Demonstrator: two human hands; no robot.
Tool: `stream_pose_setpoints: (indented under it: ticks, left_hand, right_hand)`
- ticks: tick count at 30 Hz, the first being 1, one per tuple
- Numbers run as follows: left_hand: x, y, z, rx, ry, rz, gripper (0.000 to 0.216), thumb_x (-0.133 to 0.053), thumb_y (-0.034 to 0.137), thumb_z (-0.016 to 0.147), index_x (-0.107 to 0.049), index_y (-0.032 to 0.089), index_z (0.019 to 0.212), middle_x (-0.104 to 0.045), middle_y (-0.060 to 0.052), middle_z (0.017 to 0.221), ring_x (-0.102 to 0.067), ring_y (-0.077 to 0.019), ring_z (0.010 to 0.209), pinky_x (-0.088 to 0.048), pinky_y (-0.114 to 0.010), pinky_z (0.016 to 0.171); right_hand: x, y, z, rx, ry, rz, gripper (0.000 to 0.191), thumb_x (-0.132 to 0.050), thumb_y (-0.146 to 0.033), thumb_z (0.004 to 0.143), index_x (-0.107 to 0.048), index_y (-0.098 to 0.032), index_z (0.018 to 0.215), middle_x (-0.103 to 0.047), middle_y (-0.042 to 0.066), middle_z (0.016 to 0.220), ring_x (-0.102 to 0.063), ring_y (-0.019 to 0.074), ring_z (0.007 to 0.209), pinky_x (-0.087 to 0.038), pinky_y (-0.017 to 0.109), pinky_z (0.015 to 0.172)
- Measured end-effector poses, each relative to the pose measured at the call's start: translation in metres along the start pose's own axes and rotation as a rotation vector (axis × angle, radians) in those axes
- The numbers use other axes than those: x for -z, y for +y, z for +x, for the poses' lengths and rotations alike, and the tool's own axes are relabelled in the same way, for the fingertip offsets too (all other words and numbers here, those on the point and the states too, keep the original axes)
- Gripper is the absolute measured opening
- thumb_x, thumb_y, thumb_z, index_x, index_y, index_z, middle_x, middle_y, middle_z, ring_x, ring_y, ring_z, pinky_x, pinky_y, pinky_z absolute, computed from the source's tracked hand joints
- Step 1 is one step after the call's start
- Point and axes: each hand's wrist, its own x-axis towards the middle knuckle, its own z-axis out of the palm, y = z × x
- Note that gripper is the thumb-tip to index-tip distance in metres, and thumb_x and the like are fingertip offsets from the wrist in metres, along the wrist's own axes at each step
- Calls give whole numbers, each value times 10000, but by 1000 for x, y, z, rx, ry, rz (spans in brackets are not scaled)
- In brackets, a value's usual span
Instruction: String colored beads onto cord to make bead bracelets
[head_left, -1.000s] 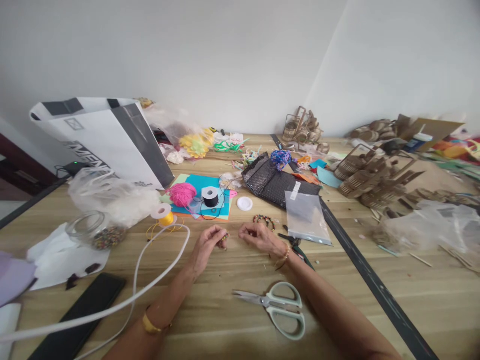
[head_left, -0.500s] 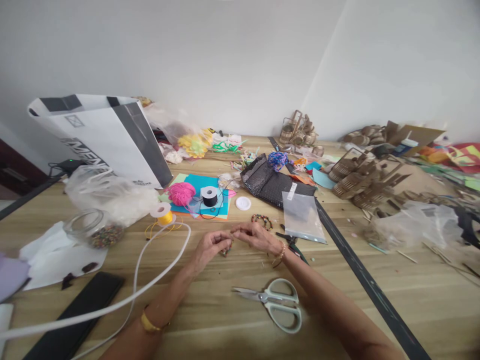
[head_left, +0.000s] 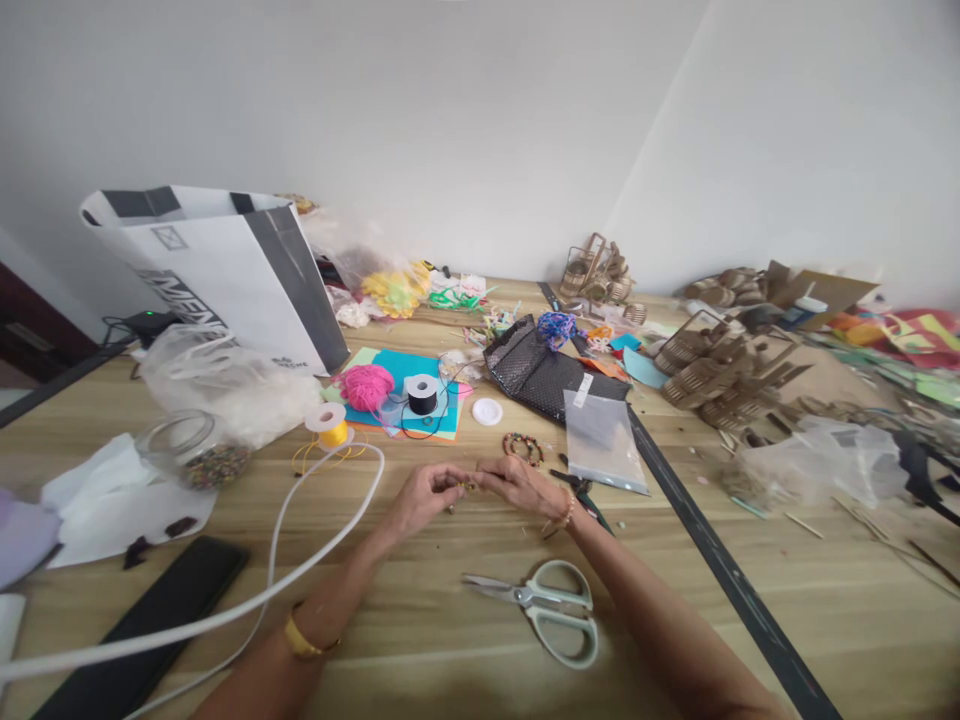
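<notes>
Beads [head_left: 469, 487], small and partly yellow (fingers hide most of them), show between the hands. Dark letters including "MEN" mark the white bag [head_left: 232, 270] at far left. Left hand [head_left: 429, 497] pinches them at its fingertips, just beside the right hand [head_left: 519, 485], whose grip I cannot tell.

Worktop [head_left: 390, 630]: wood-grained, smooth, faint sheen. Scissors [head_left: 523, 595]: bright metal blades, smooth plastic-looking handles. Bead strand [head_left: 469, 487]: finish too small to determine. Mailer [head_left: 529, 368]: glossy, bubble-textured plastic. Yarn ball [head_left: 365, 387]: fibrous, matt. Baskets [head_left: 694, 375]: woven, rough, matt.
</notes>
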Motion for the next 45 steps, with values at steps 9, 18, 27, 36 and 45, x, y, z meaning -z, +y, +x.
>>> stream_pose_setpoints:
  ticks: [9,18,27,36,45]
  left_hand:
    - [-5,-2,2,-92,49,324,163,-664,266,683,-746,153,767,-710,-55,692,-561,-157,602,-412,-250,579]
    - [-6,6,-5,-23,-67,-64,218,-647,364,747,-647,146,767,-709,-93,952,-616,-160,785,-462,-258,705]
    - [-4,-2,-4,133,-18,-278,315,-709,406,682,-550,140,742,-564,31,550,-495,-75,459,-397,-188,436]
    - [0,1,-5,207,55,-222,331,-696,433,671,-536,149,730,-558,36,525,-491,-65,401,-313,-162,368]
    - [-3,-1,-7,192,8,-197,343,-717,421,654,-567,139,776,-638,-15,636,-554,-87,466,-351,-170,380]
  right_hand:
    - [7,7,-5,-106,61,247,469,-342,-552,908,-477,-167,678,-394,-50,518,-389,86,463,-307,194,465]
    - [4,22,-13,-124,160,317,438,-403,-522,905,-568,-148,749,-450,-38,503,-428,88,465,-340,193,462]
    - [4,11,-50,-162,295,62,290,-526,-302,867,-540,-172,1127,-573,77,1010,-569,117,684,-455,233,585]
    - [-7,-35,-123,-241,-128,-335,160,-571,-248,838,-608,-221,991,-624,56,932,-603,194,832,-449,272,696]
    - [-46,-47,-145,-312,-62,-427,504,-568,-144,789,-465,-276,1265,-590,72,1044,-563,227,942,-454,315,788]
